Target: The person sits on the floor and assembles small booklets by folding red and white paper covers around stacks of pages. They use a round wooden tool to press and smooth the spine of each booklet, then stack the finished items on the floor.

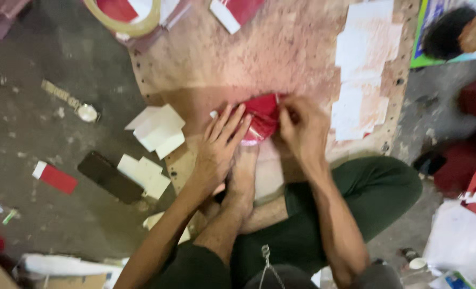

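A red folded paper piece (263, 115) lies on a worn wooden board (259, 53) in front of me. My left hand (219, 150) lies flat with its fingers spread, pressing on the red piece's left side. My right hand (302, 128) pinches the red piece's right upper edge with curled fingers. My bare foot (244, 179) rests on the board just below the red piece, between both hands.
White paper cards (158, 128) lie at the board's left edge, with a dark phone (109, 176) and a red-and-white card (55, 176) on the grey floor. A wristwatch (72, 101) lies further left. A tape roll (125, 18) sits at the top. White sheets (363, 69) cover the board's right side.
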